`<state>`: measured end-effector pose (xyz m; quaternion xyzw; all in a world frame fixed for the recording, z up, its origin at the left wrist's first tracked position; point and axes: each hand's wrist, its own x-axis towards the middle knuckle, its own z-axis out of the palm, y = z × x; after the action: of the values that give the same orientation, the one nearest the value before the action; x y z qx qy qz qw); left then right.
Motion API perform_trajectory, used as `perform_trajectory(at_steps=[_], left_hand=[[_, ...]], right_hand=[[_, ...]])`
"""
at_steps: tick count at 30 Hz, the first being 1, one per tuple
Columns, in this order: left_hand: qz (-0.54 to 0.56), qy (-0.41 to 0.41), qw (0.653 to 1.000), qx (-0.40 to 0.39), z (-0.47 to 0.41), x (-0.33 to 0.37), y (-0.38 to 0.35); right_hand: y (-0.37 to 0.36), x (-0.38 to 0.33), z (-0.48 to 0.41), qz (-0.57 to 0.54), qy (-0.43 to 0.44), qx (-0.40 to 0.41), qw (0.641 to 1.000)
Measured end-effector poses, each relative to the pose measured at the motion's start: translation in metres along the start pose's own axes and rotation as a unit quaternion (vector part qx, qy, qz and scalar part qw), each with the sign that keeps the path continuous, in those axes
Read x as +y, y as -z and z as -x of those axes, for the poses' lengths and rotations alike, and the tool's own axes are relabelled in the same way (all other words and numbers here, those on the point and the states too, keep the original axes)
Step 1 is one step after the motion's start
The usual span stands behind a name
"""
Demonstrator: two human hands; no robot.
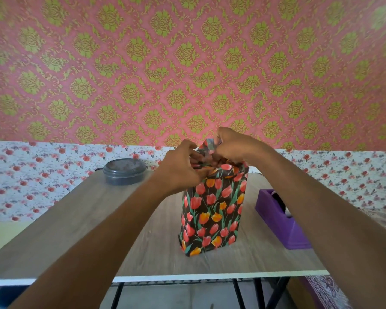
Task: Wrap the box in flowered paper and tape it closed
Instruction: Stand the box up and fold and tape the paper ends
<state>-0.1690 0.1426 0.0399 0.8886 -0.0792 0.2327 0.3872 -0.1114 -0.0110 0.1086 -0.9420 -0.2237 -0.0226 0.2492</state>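
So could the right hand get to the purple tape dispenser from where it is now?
Probably yes. The tape dispenser sits on the table on the right, beside the wrapped box, with nothing between. But the right hand is busy pinching the paper at the top and would have to let go first.

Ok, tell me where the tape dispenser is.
The purple tape dispenser sits on the table's right side, just right of the wrapped box, under the right forearm.

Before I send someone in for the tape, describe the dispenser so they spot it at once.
Find the wooden table against the patterned wall. The tulip-wrapped box stands upright in its middle; the tape dispenser sits just right of it, apart from it. It is the only purple thing there, a low block, unlike the round grey lidded container at the far left.
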Motion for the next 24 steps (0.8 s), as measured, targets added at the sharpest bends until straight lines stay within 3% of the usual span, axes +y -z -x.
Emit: perform_trajectory(at_steps=[6,11,14,16,19,24], left_hand=[[0.019,0.011,1.0,-0.009,0.0,0.005,0.001],[0.027,0.016,0.999,-0.013,0.001,0.007,0.002],[0.034,0.022,0.999,-0.018,0.001,0.007,0.001],[0.03,0.019,0.999,-0.015,0.001,0.006,0.002],[0.016,-0.006,1.0,-0.008,0.001,0.003,0.002],[-0.054,-0.071,0.996,-0.015,0.002,0.001,0.004]], right_hand=[[0.004,-0.015,-0.009,0.084,-0.055,-0.039,0.994],[0.01,-0.023,-0.026,0.053,-0.118,-0.07,0.989],[0.013,-0.026,-0.034,0.132,-0.165,-0.077,0.974],[0.013,-0.025,-0.031,0.215,-0.153,-0.049,0.963],[0.014,-0.013,-0.024,0.267,-0.086,0.056,0.958],[0.018,0.011,-0.004,0.153,0.005,0.17,0.974]])
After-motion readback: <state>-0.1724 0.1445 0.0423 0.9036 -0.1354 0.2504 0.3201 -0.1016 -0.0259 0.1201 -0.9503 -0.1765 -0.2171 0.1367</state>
